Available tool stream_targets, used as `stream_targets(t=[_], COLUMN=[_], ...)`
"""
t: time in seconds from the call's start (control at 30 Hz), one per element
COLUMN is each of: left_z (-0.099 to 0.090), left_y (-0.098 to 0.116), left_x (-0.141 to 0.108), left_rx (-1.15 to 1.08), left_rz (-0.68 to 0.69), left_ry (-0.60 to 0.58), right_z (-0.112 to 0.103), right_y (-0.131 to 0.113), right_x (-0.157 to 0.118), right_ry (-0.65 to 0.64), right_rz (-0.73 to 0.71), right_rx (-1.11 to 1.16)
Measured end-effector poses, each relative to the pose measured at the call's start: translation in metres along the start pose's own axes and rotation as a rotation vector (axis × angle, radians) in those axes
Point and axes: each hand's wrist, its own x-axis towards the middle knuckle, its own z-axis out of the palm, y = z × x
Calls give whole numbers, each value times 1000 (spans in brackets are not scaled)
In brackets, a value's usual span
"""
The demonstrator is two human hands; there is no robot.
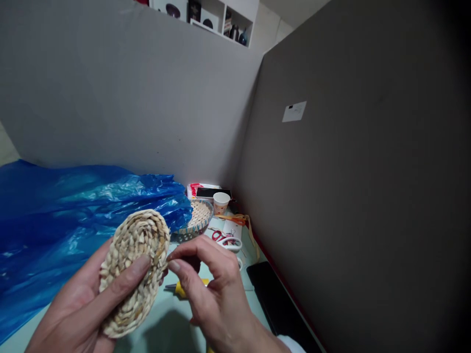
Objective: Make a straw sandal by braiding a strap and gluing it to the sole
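My left hand [99, 304] grips an oval woven straw mat [142, 235], its thumb pressed across the face and its fingers behind. The mat is pale tan, coiled from braided strands, and held up tilted above the table. At the mat's right edge, my right hand [213, 279] is closed in a pinch, thumb against forefinger. Whatever lies between those fingertips is too small to make out. Behind the right hand lies a yellow-handled tool [181, 289] with a dark pointed tip, partly covered by the hand.
A blue plastic sheet [91, 206] spreads on the left. Farther back are a woven basket [200, 215], a paper cup [221, 202], a phone [209, 192] and scissors [230, 242]. A black flat object [274, 294] lies at the right. Grey partitions [147, 98] enclose the table.
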Motion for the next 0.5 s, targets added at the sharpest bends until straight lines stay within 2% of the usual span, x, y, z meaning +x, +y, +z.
stream_targets(t=[0.13, 0.23, 0.33, 0.4, 0.5], left_z=[1, 2, 1, 0, 1], left_y=[1, 3, 6, 8, 12], left_x=[4, 5, 2, -1, -5], left_rx=[29, 60, 69, 23, -56], left_rz=[90, 165, 158, 122, 87], left_ry=[-8, -40, -57, -79, -98], right_z=[-10, -25, -38, -37, -25], right_y=[2, 3, 5, 7, 10], right_x=[4, 13, 18, 15, 5], right_ry=[0, 117, 197, 164, 6], right_rz=[107, 185, 191, 203, 276], right_rx=[77, 145, 137, 119, 159])
